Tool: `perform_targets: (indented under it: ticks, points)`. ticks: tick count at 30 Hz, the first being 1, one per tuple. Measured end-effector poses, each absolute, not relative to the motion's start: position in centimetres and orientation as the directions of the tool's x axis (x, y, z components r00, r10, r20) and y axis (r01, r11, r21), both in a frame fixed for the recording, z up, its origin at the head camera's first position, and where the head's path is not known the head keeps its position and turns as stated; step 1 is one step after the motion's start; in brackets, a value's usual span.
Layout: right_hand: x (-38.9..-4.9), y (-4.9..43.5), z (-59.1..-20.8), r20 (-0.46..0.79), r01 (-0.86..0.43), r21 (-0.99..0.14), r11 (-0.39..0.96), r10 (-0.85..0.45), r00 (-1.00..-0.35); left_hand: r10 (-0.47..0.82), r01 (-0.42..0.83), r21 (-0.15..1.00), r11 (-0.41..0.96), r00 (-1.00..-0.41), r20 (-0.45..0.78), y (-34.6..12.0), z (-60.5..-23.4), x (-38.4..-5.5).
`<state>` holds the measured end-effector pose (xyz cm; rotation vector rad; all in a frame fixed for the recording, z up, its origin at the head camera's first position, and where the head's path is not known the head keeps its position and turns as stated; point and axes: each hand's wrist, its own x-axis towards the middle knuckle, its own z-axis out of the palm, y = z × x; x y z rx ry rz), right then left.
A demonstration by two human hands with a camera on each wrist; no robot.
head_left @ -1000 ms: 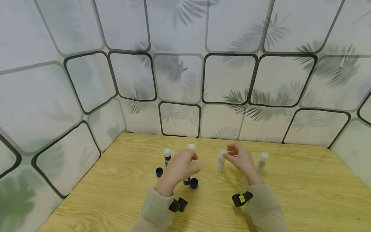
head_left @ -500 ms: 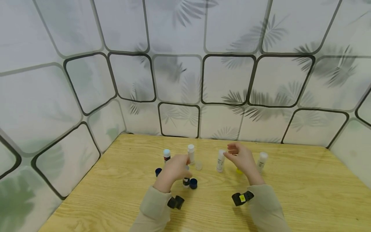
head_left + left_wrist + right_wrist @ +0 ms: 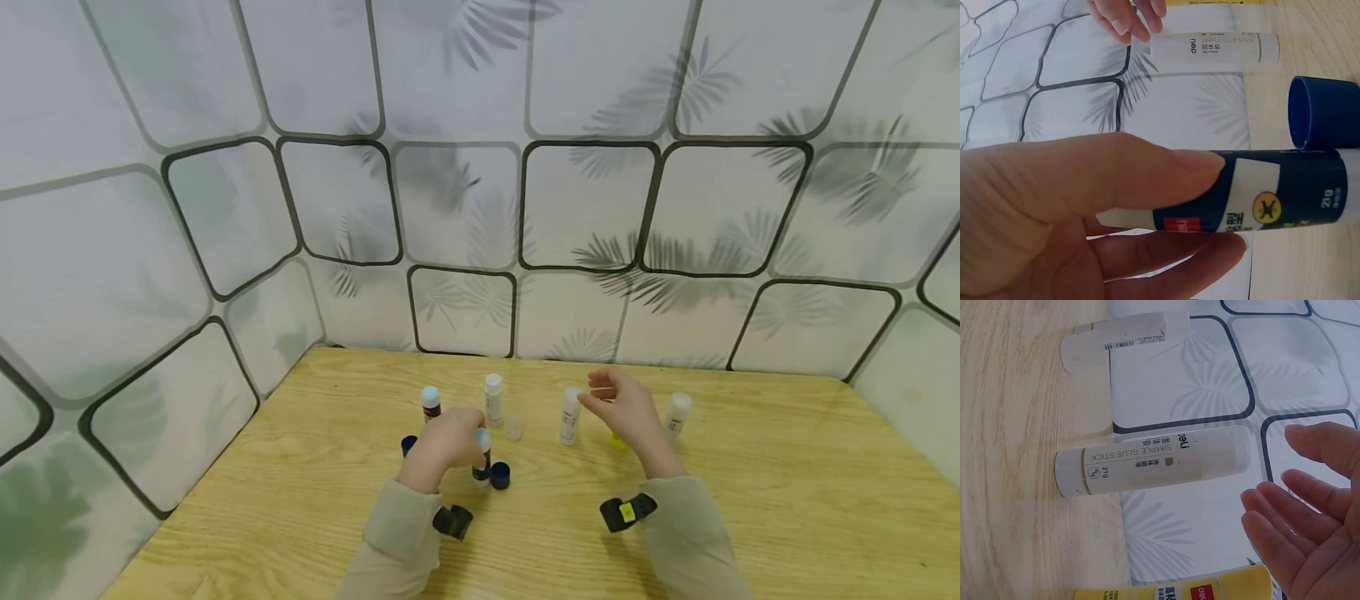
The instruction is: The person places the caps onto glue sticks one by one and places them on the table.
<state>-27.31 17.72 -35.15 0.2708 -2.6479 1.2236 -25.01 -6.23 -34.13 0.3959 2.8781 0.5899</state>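
Note:
My left hand (image 3: 448, 437) holds an upright dark blue glue stick (image 3: 1254, 194), thumb along one side and fingers behind it. Its navy cap (image 3: 500, 476) rests on the table right beside the base, hollow side showing in the left wrist view. My right hand (image 3: 1310, 512) is raised, fingers loosely bent and nothing in them. Near those fingertips stands a white, capped glue stick (image 3: 1154, 459). A yellow glue stick (image 3: 1222, 587) is partly hidden below the right hand in the head view.
Farther back stands an uncapped white glue stick (image 3: 493, 400), a clear cap (image 3: 513, 428) beside it. Left of my left hand are another dark blue stick (image 3: 431, 403) and a navy cap (image 3: 408, 445). Another white stick (image 3: 678, 412) stands at right. Patterned cloth (image 3: 465, 208) borders the table.
My left hand has moved left and nearer, away from the clear cap, and taken hold of the dark blue glue stick. My right hand has stayed almost still.

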Motion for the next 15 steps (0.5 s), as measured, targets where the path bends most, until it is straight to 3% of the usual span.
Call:
perform_targets:
  ticks: [15]
  points:
    - [-27.16,17.70,-34.99,0.248,-0.243,-0.724,0.645,-0.085,-0.965,0.279,0.232,0.406,0.884,-0.958,-0.059,-6.61,-33.83,-25.04]
